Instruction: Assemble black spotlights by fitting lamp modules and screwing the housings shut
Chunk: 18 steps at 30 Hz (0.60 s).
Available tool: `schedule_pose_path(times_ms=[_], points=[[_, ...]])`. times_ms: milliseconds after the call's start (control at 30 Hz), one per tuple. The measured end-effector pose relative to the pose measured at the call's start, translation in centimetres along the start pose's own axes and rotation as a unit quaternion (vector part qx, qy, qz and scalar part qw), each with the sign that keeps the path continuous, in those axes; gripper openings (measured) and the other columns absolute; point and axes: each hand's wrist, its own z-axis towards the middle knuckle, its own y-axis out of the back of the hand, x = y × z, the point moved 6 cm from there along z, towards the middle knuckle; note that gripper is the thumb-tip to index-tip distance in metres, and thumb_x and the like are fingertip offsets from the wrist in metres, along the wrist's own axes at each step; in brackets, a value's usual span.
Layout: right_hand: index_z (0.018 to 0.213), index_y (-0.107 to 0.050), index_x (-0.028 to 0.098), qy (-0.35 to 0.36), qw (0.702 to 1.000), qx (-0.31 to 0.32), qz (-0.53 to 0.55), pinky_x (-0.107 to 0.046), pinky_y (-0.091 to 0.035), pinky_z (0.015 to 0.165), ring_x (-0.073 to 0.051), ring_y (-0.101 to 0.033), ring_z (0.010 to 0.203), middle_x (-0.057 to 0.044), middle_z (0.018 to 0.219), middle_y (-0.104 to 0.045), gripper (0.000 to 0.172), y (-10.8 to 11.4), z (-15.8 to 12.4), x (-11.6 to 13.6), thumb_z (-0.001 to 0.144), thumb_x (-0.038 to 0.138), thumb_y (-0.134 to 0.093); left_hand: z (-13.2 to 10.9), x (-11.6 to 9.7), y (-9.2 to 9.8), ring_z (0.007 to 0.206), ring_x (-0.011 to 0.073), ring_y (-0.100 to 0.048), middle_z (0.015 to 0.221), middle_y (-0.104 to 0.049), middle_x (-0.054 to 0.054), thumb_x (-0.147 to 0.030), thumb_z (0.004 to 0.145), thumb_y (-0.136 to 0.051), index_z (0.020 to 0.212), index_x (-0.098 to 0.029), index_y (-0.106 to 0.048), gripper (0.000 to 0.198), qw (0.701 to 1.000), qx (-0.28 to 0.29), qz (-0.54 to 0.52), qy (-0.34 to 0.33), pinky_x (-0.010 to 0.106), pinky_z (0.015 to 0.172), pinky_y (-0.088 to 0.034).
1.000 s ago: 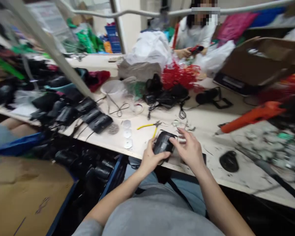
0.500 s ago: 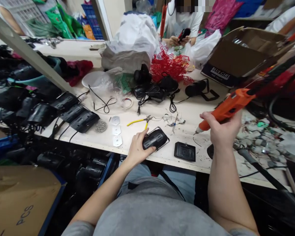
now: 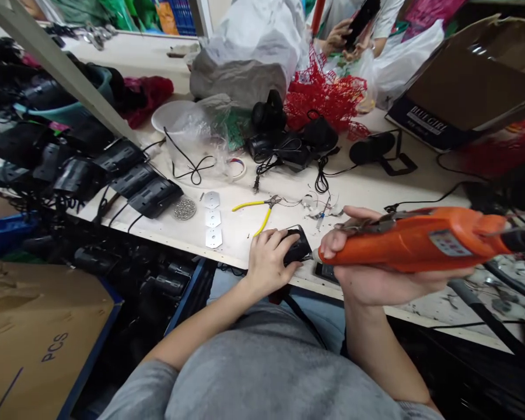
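Note:
My left hand (image 3: 268, 261) is closed around a small black plastic housing (image 3: 297, 247) at the front edge of the workbench (image 3: 367, 192). My right hand (image 3: 367, 274) grips an orange electric screwdriver (image 3: 424, 238), held level, its tip pointing left at the housing. A second black square part (image 3: 324, 272) lies partly hidden under the screwdriver and my right hand. Yellow-handled pliers (image 3: 256, 207) lie just behind my left hand.
Three hexagonal metal plates (image 3: 213, 219) and a pile of small screws (image 3: 185, 209) lie to the left. Black housings with wires (image 3: 126, 175) crowd the left side. A cardboard box (image 3: 472, 81), red netting (image 3: 328, 93) and a person's hands holding a phone (image 3: 354, 29) are behind.
My right hand has brought the orange screwdriver down and left, from raised to level with its tip at the housing. My left hand has kept its grip on the housing.

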Motion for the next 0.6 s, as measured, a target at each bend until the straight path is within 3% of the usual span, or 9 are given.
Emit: schedule_pose_path(times_ms=[200, 367, 433, 533, 600], points=[[0.104, -0.068, 0.027, 0.043, 0.999, 0.013, 0.009, -0.038, -0.046, 0.056, -0.022, -0.054, 0.056, -0.002, 0.065, -0.057, 0.076, -0.4, -1.9, -1.4, 0.078, 0.091, -0.036, 0.1, 0.4, -0.2, 0.109, 0.0295, -0.058, 0.121, -0.069, 0.008, -0.036, 0.079, -0.075, 0.125, -0.024, -0.067, 0.048, 1.000, 0.003, 0.005, -0.004, 0.044, 0.090, -0.048], [0.093, -0.064, 0.028, 0.029, 0.999, 0.010, -0.040, -0.035, -0.048, 0.057, -0.019, -0.054, 0.055, 0.002, 0.062, -0.056, 0.034, -0.9, -2.5, -2.1, 0.081, 0.059, -0.068, 0.7, 1.3, -0.5, 0.098, 0.0272, -0.061, 0.109, -0.071, 0.009, -0.038, 0.079, -0.074, 0.120, -0.019, -0.067, 0.046, 1.000, -0.007, -0.007, -0.011, 0.041, 0.084, -0.049], [0.092, -0.062, 0.027, 0.009, 0.998, 0.011, -0.056, -0.037, -0.049, 0.058, -0.020, -0.054, 0.055, 0.001, 0.062, -0.055, 0.042, -1.0, -2.3, -2.2, 0.080, 0.068, -0.065, 0.8, 1.5, -0.6, 0.096, 0.0273, -0.061, 0.105, -0.070, 0.009, -0.039, 0.079, -0.074, 0.117, -0.017, -0.066, 0.044, 1.000, -0.010, -0.012, -0.007, 0.041, 0.083, -0.049], [0.106, -0.065, 0.025, -0.035, 0.999, 0.027, -0.031, -0.041, -0.051, 0.063, -0.023, -0.056, 0.062, -0.003, 0.069, -0.059, 0.080, -0.9, -1.6, -2.5, 0.067, 0.094, -0.052, 0.8, 1.6, -0.8, 0.095, 0.0271, -0.061, 0.105, -0.069, 0.009, -0.042, 0.079, -0.073, 0.113, -0.019, -0.065, 0.042, 1.000, -0.005, -0.019, 0.004, 0.041, 0.083, -0.049], [0.118, -0.066, 0.024, -0.046, 0.998, 0.045, -0.010, -0.041, -0.050, 0.064, -0.024, -0.057, 0.065, -0.004, 0.074, -0.062, 0.092, -0.8, -1.2, -2.7, 0.062, 0.096, -0.055, 0.9, 1.5, -0.9, 0.096, 0.0270, -0.062, 0.105, -0.068, 0.008, -0.043, 0.079, -0.073, 0.112, -0.020, -0.065, 0.042, 1.000, 0.003, -0.021, 0.011, 0.041, 0.083, -0.049]])
